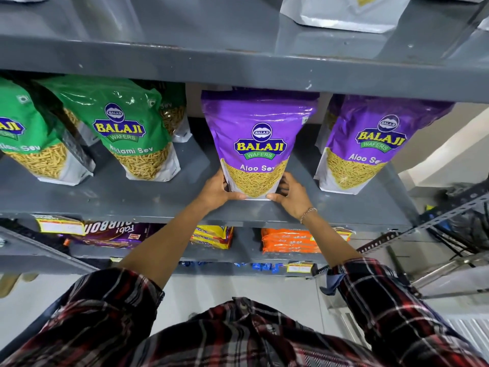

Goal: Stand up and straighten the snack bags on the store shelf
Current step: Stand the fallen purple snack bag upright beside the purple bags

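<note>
A purple Aloo Sev bag (258, 139) stands upright in the middle of the grey metal shelf (148, 200). My left hand (217, 190) grips its lower left corner and my right hand (291, 193) grips its lower right corner, thumbs along the bottom seam. A second purple Aloo Sev bag (367, 144) stands to the right, leaning slightly. Two green Ratlami Sev bags stand to the left, one (124, 128) near the middle and one (23, 139) at the frame's edge, both tilted. More bags sit behind them, mostly hidden.
The shelf above (238, 67) overhangs the bag tops and carries a silver pouch (344, 11). Below are biscuit packs (113, 231), yellow packs (211, 235) and orange packs (288, 241). A slotted metal rack and cables (449, 226) stand at the right.
</note>
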Motion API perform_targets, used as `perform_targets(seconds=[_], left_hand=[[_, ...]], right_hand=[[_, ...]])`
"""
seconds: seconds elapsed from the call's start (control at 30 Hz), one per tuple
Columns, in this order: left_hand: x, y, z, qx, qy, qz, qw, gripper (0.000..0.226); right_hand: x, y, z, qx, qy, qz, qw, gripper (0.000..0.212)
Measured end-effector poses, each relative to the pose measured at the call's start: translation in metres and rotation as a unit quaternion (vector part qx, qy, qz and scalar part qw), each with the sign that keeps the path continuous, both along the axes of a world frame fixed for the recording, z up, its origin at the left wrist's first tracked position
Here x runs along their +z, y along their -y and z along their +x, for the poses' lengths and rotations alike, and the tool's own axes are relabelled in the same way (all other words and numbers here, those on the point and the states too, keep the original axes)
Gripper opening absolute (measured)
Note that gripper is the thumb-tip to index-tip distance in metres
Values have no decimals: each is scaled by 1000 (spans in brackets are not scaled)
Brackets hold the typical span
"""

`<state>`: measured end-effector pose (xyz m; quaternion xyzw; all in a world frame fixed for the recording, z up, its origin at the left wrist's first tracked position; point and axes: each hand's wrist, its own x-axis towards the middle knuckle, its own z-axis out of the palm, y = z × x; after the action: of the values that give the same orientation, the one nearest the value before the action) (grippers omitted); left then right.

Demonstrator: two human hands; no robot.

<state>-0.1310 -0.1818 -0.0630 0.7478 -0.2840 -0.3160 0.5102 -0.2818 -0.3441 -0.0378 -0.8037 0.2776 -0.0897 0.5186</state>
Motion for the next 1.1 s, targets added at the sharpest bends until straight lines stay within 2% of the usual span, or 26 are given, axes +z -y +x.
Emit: perform_targets(seconds=[0.2,0.4,0.67,0.77,0.83,0.87,0.9,0.93,0.97,1.0,1.07,1.1], left_hand=[[0,-17,-20,-23,16,16,999,94],[-4,-29,-36,-29,3,1,1000,90],[5,-35,-49,-44,48,23,998,80],[6,-38,-53,-64,58,12,996,89],[2,-43,-62,5,57,-29,998,102],[3,-48,-73,84,74,-50,992,96],[5,-53,-89,172,111,-64,977,76],[9,-55,-108,231,159,-84,956,46],[13,-54,-127,223,195,-83,951,21],[19,-49,-145,153,231,-55,959,13],[27,-20,-172,-46,310,10,950,26],[31,-1,-180,-98,328,2,940,28]], right_hand=[[-4,-10,-23,-3,3,-4,1000,58],[-8,-22,-42,-3,25,0,1000,58],[-9,-32,-51,-16,24,12,1000,56],[-10,-31,-54,18,22,11,1000,64],[-11,-26,-60,30,37,42,998,72],[-13,-19,-65,12,48,48,998,71],[-15,-10,-71,-21,61,42,997,64],[-14,-1,-78,-69,76,29,994,52],[-14,11,-85,-132,98,12,986,39],[-14,23,-92,-204,120,-5,972,27],[-7,50,-107,-329,143,-44,932,16],[-4,66,-112,-361,142,-62,920,16]])
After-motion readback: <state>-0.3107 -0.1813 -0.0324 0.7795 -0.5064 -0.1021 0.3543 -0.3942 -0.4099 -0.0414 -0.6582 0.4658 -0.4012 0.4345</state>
